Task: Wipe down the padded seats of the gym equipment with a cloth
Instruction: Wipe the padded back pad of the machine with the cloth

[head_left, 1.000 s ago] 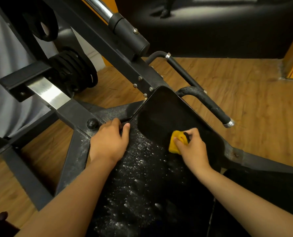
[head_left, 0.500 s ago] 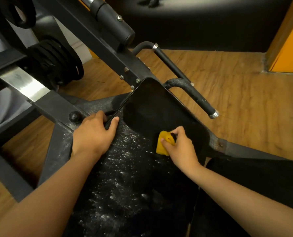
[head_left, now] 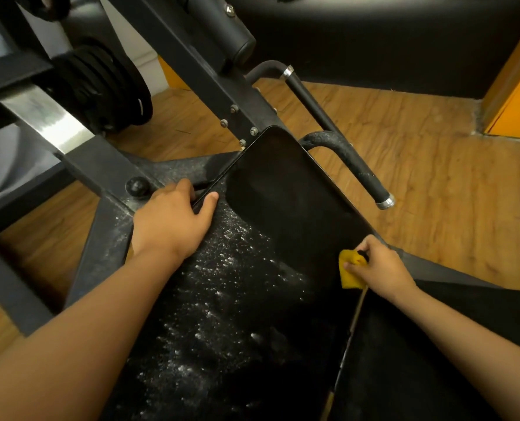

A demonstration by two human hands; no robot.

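Left hand [head_left: 173, 220] hasn't budged: fingers curled over the left edge of the padded seat [head_left: 283, 189], thumb on top, bracing. The seat's far end looks clean; white specks [head_left: 222, 268] cover the left and near part. Cloth [head_left: 349, 273] has slid from mid-pad to the right edge and lies against the seat. Right hand [head_left: 381, 268] pinches it, fingertips curled round the bunched top. My read: the cloth is light, soft and floppy, so keep it bunched and press through the fingertips. The pad looks firm, slick and fixed.

Left hand [head_left: 173, 221] gripping seat [head_left: 283, 189] edge, right hand [head_left: 381, 268] pinching cloth [head_left: 348, 276], forearms extended
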